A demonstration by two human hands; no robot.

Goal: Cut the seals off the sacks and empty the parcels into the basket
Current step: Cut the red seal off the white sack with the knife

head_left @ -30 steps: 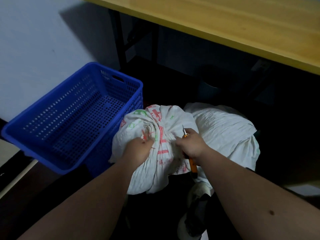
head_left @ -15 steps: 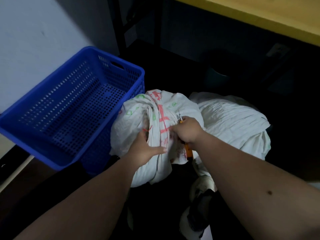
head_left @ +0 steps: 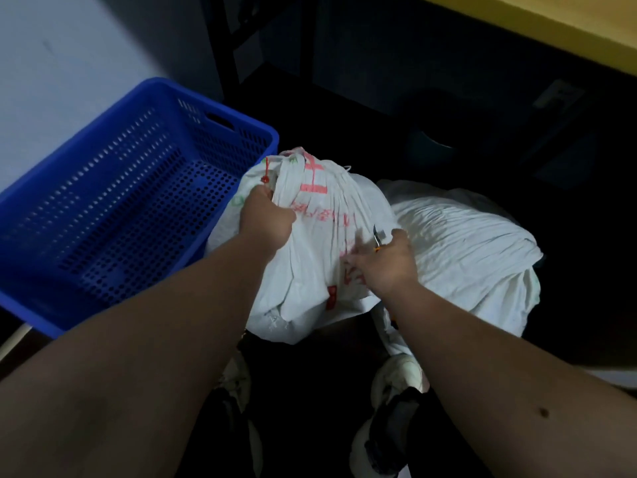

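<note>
Sack (head_left: 331, 236) beside the basket (head_left: 103, 215): left hand (head_left: 267, 219) grips its gathered neck by the red seal (head_left: 266, 174); right hand (head_left: 387, 262) holds cutters (head_left: 377, 236).

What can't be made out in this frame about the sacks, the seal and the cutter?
Head view, the only one:
- Printed sack: contents hidden by its own fabric.
- Red seal: whether cut or intact, too small; left hand covers the neck below it.
- Cutter: only the tip shows; right hand hides the rest.
- Second sack: its tied end is not visible.
- Blue basket: left side cut off by the frame edge.
</note>
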